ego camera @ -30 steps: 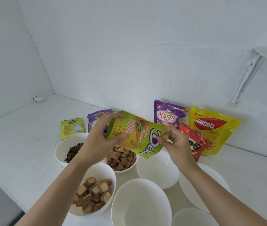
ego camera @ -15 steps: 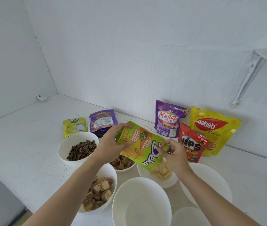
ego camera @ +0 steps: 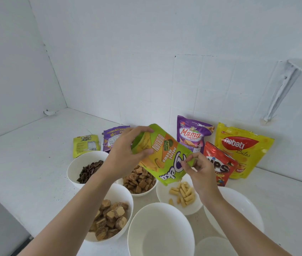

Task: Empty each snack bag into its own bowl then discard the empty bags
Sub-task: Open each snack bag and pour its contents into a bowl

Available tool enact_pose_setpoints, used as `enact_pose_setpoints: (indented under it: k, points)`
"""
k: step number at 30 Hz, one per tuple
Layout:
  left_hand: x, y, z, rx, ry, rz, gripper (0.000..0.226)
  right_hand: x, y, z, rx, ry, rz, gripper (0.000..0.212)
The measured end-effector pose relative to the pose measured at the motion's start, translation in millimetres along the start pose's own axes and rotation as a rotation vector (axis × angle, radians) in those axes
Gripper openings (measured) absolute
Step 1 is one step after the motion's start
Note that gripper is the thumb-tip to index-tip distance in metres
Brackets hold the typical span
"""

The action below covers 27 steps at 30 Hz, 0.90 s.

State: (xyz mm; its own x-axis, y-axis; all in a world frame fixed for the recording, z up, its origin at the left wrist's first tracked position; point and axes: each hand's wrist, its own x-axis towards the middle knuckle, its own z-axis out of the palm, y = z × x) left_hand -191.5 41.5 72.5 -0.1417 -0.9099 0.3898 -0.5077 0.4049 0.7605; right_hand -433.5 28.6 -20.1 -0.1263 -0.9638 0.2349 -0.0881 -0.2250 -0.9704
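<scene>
A green and orange Deka snack bag point(ego camera: 165, 156) hangs upside down and tilted over a white bowl point(ego camera: 195, 208). My left hand point(ego camera: 128, 152) grips its raised bottom end. My right hand point(ego camera: 196, 169) pinches its lower edge near the opening. Several pale yellow stick snacks point(ego camera: 183, 194) lie in that bowl. Three bowls to the left hold food: dark seeds point(ego camera: 90, 171), small brown squares point(ego camera: 139, 180) and wafer cubes point(ego camera: 109, 221).
Unopened purple Mama point(ego camera: 191, 134), yellow Nabati point(ego camera: 242, 148) and red Nips point(ego camera: 220, 163) bags stand against the back wall. Two flat bags, yellow-green point(ego camera: 86, 145) and purple point(ego camera: 112, 137), lie at back left. Bowls with nothing in them sit near me point(ego camera: 160, 231) and at right point(ego camera: 238, 209).
The bag has tipped lower over the bowl, and yellow stick snacks have fallen out of it into the bowl, which held nothing a second ago.
</scene>
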Motion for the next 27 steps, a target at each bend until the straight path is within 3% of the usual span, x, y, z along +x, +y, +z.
enact_pose_setpoints:
  k: [7, 12, 21, 24, 27]
  points:
    - [-5, -16, 18, 0.129, -0.182, -0.107, 0.049, -10, 29, 1, -0.153, 0.021, 0.128, 0.023]
    - [3, -6, 13, 0.050, 0.009, -0.018, 0.045, -8, 11, 3, 0.033, 0.029, 0.102, 0.015]
    - [13, 35, 6, 0.081, 0.127, 0.186, 0.038, -3, -18, 6, 0.199, 0.093, 0.057, 0.016]
    - [12, 39, 15, 0.118, 0.108, 0.225, 0.038, -7, -14, 6, 0.223, 0.131, 0.114, 0.013]
    - [10, 30, 31, 0.190, -0.037, 0.187, 0.043, -14, 4, 8, 0.193, 0.210, 0.295, 0.015]
